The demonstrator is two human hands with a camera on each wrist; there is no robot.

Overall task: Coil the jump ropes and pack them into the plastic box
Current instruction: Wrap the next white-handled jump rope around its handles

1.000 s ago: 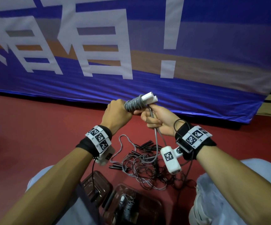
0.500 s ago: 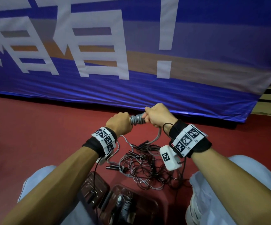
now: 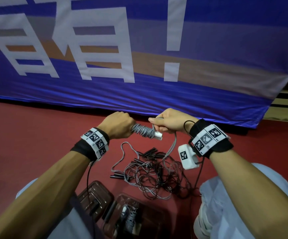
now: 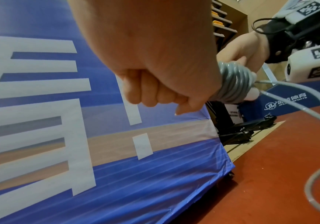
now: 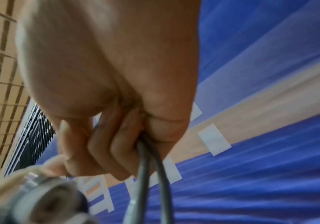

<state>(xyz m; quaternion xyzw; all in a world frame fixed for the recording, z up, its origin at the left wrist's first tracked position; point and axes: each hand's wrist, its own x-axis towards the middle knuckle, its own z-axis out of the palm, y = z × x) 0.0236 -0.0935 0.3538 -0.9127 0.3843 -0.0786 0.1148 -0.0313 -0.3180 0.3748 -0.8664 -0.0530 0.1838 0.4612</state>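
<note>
Head: plastic box (image 3: 157, 219); R wrist: right hand (image 5: 107, 91) grips cord (image 5: 145, 159).

Left hand (image 3: 118, 124) and right hand (image 3: 170, 120) were raised side by side above the floor (image 3: 27, 144), with the wound jump rope (image 3: 144, 131) between them. Below and nearer the person lay the rope tangle (image 3: 150, 171) on the floor. Nearer still, between the knees, sat the plastic box (image 3: 115, 219), lid (image 3: 95, 195) to its left. Banner (image 3: 208, 49) stood behind everything.
</note>
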